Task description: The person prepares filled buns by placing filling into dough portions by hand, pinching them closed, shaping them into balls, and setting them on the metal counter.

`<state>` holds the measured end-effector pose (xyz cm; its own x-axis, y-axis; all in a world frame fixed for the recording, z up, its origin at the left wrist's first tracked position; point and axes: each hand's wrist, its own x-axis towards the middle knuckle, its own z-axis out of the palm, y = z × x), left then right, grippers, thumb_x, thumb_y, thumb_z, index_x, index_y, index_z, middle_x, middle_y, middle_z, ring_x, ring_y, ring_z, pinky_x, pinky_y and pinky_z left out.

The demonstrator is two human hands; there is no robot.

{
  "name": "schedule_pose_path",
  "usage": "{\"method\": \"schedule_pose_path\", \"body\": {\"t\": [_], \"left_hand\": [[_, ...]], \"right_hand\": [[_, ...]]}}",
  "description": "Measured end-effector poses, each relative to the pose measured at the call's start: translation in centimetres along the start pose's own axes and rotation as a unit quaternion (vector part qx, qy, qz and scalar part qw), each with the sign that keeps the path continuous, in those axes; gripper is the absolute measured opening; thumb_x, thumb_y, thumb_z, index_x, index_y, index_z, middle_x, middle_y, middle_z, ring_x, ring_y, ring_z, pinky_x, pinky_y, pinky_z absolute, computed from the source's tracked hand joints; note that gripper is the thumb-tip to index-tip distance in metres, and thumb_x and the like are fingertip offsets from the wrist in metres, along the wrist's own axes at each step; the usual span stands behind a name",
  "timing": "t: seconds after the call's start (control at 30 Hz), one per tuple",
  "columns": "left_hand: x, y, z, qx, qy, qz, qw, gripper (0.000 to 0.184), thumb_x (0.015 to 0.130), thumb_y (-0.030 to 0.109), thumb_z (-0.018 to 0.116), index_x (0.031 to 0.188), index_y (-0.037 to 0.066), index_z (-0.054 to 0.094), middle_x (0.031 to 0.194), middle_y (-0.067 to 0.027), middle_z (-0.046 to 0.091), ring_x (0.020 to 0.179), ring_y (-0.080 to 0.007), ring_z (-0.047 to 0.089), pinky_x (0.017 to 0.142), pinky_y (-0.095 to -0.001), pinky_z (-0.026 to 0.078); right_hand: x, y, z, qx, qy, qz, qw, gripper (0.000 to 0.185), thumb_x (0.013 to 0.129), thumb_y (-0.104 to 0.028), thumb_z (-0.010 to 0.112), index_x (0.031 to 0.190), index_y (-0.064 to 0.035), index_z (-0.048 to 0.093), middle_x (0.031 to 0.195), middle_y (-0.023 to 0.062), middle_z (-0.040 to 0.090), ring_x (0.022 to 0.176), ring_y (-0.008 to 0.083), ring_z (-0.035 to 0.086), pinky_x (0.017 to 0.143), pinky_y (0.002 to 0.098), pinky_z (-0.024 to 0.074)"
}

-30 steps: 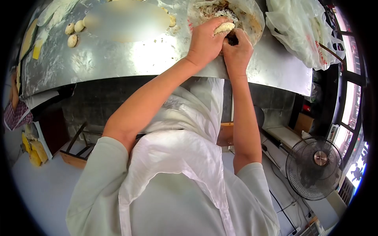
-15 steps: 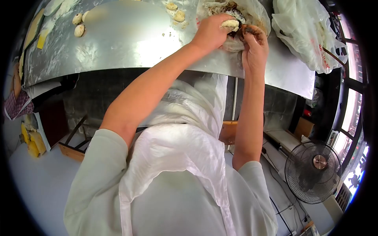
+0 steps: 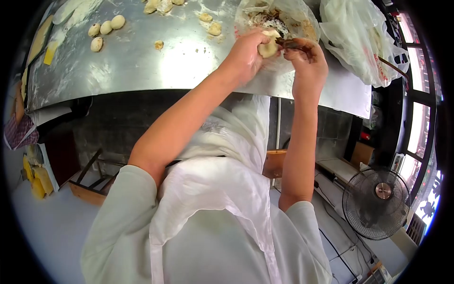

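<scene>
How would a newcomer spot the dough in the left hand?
On the metal table, find the open plastic bag with dark contents. At its near edge, the left hand holds the pale dough piece. Unlike the dough balls lying on the metal, it is hand-held.

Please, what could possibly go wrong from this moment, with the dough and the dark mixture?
1. Some dark mixture may fall, because the right hand only pinches it in its fingers.
2. The dough piece in the left hand might get smeared outside, since the right fingers close to it are stained dark.
3. The pale round pieces on the metal table lie uncovered, so they could perhaps dry out.
</scene>
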<state>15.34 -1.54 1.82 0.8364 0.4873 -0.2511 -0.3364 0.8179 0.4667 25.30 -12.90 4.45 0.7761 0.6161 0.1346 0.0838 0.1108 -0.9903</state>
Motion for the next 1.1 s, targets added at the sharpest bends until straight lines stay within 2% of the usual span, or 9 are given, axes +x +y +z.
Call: {"method": "schedule_pose_path", "body": {"t": [0.03, 0.13, 0.27, 0.4, 0.43, 0.57, 0.9, 1.03, 1.1], "left_hand": [[-0.5, 0.3, 0.0, -0.021, -0.023, -0.023, 0.999, 0.032, 0.108, 0.009, 0.048, 0.138, 0.003, 0.056, 0.129, -0.0107, 0.065, 0.117, -0.0168, 0.064, 0.096, -0.0344, 0.055], [-3.4, 0.2, 0.7, 0.14, 0.018, 0.041, 0.989, 0.033, 0.11, 0.014, 0.05, 0.14, 0.003, 0.054, 0.128, -0.0098, 0.065, 0.113, -0.0157, 0.065, 0.097, -0.0337, 0.054], [-3.0, -0.5, -1.9, 0.173, 0.06, 0.134, 0.974, 0.034, 0.11, 0.016, 0.055, 0.141, 0.002, 0.052, 0.122, -0.0096, 0.066, 0.109, -0.0155, 0.065, 0.095, -0.0306, 0.055], [-3.6, 1.8, -3.7, -0.013, 0.029, 0.05, 0.998, 0.033, 0.11, 0.017, 0.055, 0.137, -0.001, 0.051, 0.123, -0.0135, 0.064, 0.116, -0.025, 0.068, 0.101, -0.0368, 0.059], [-3.9, 2.0, -3.8, -0.057, 0.031, 0.05, 0.997, 0.03, 0.109, 0.015, 0.056, 0.134, -0.002, 0.053, 0.125, -0.0162, 0.063, 0.119, -0.0301, 0.067, 0.103, -0.041, 0.059], [-4.6, 2.3, -4.5, -0.093, 0.021, 0.041, 0.995, 0.031, 0.107, 0.013, 0.058, 0.135, 0.0, 0.055, 0.125, -0.0156, 0.063, 0.114, -0.0288, 0.067, 0.1, -0.0414, 0.058], [-7.9, 1.8, -1.6, -0.059, 0.052, 0.108, 0.991, 0.032, 0.109, 0.014, 0.052, 0.14, 0.005, 0.052, 0.121, -0.0081, 0.063, 0.106, -0.0175, 0.062, 0.091, -0.0342, 0.056], [-8.3, 1.0, -0.9, -0.012, 0.071, 0.16, 0.985, 0.03, 0.11, 0.018, 0.054, 0.138, 0.007, 0.051, 0.116, -0.0051, 0.063, 0.107, -0.0141, 0.062, 0.095, -0.0334, 0.055], [-8.4, 1.4, -1.7, 0.002, 0.097, 0.111, 0.989, 0.03, 0.109, 0.019, 0.056, 0.136, 0.007, 0.053, 0.116, -0.0051, 0.064, 0.108, -0.0148, 0.062, 0.098, -0.0337, 0.054]], "right_hand": [[-0.1, 0.1, 0.4, -0.103, -0.027, -0.028, 0.994, 0.03, 0.087, 0.007, 0.068, 0.117, 0.0075, 0.065, 0.106, 0.0128, 0.072, 0.089, 0.0187, 0.07, 0.082, 0.0328, 0.0561], [-2.2, -1.0, 4.3, -0.339, -0.017, -0.118, 0.933, 0.033, 0.086, 0.009, 0.064, 0.119, 0.0044, 0.065, 0.11, 0.0157, 0.072, 0.095, 0.0223, 0.071, 0.085, 0.0322, 0.0571], [-3.9, -2.0, 6.4, -0.214, -0.063, -0.063, 0.973, 0.053, 0.085, 0.01, 0.06, 0.137, 0.0002, 0.059, 0.116, 0.0173, 0.072, 0.099, 0.0241, 0.072, 0.088, 0.0322, 0.0573], [-4.2, -2.8, 5.8, -0.224, -0.071, -0.078, 0.969, 0.06, 0.086, 0.009, 0.065, 0.144, -0.0026, 0.057, 0.115, 0.0147, 0.073, 0.094, 0.0205, 0.071, 0.088, 0.0327, 0.0571], [-3.9, -2.4, 5.3, -0.278, -0.044, -0.114, 0.953, 0.059, 0.084, 0.004, 0.075, 0.141, -0.0056, 0.063, 0.113, 0.0116, 0.072, 0.093, 0.0195, 0.069, 0.086, 0.032, 0.0565], [-4.4, -1.8, 6.0, -0.282, -0.082, -0.144, 0.945, 0.051, 0.077, -0.002, 0.086, 0.126, -0.0069, 0.073, 0.109, 0.0084, 0.069, 0.089, 0.0196, 0.065, 0.078, 0.0321, 0.0549], [-5.5, 0.3, 8.1, -0.192, -0.016, -0.207, 0.959, 0.021, 0.082, 0.007, 0.075, 0.102, 0.0007, 0.078, 0.097, 0.0141, 0.074, 0.088, 0.0254, 0.07, 0.079, 0.0344, 0.056], [-6.0, -0.2, 8.9, -0.269, -0.034, -0.233, 0.934, 0.023, 0.089, 0.007, 0.067, 0.109, 0.0014, 0.077, 0.101, 0.0156, 0.074, 0.09, 0.0247, 0.071, 0.081, 0.0316, 0.0546], [-6.0, -0.5, 8.4, -0.265, -0.079, -0.194, 0.941, 0.023, 0.089, 0.006, 0.067, 0.11, 0.0014, 0.077, 0.102, 0.0153, 0.074, 0.092, 0.027, 0.071, 0.082, 0.035, 0.0555]]}}
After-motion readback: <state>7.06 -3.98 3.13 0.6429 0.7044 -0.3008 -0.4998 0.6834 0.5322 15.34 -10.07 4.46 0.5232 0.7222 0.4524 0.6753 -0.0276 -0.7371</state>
